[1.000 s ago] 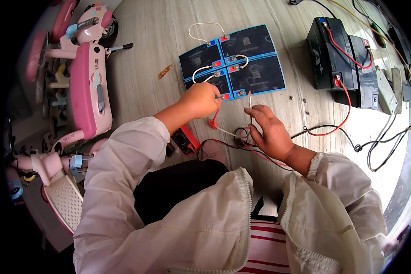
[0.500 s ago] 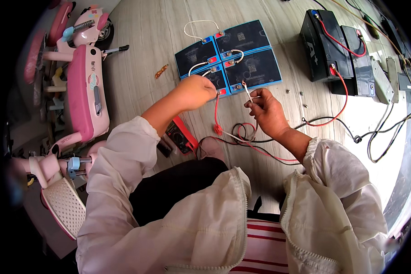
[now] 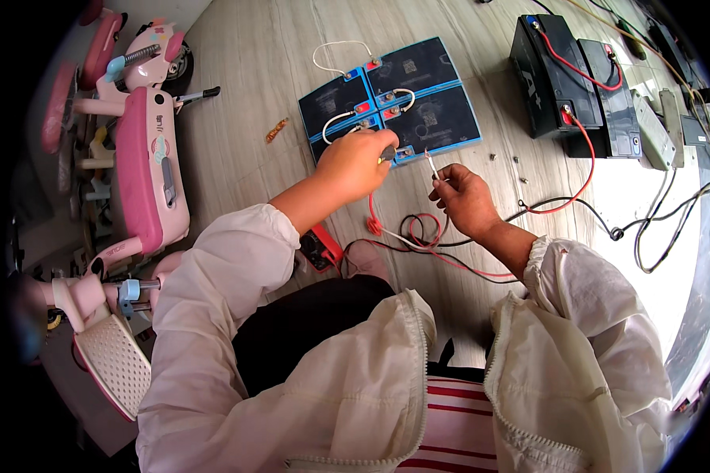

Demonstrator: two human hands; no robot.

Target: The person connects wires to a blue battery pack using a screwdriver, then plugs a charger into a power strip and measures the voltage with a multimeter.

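On the wooden floor (image 3: 237, 94), far of the person's knees, sits the battery pack (image 3: 390, 98): four dark blocks with blue edging, laid flat in a square and linked by short white jumper wires (image 3: 335, 49). The left hand (image 3: 355, 164) is right on its near edge, fingers curled tight around a dark-handled tool (image 3: 387, 153) whose tip meets a terminal there. Just to the right, the right hand (image 3: 464, 199) is closed in a pinch on a thin white probe (image 3: 431, 164), which points up toward the pack's near right corner, a little short of it. Near the hands, red and black leads (image 3: 418, 232) coil loosely on the floor, and a red meter (image 3: 323, 248) lies by the left forearm. Far right stand two black batteries (image 3: 576, 75), joined by red cables. Over on the left, a pink toy scooter (image 3: 146, 158) is parked, well apart from the pack.
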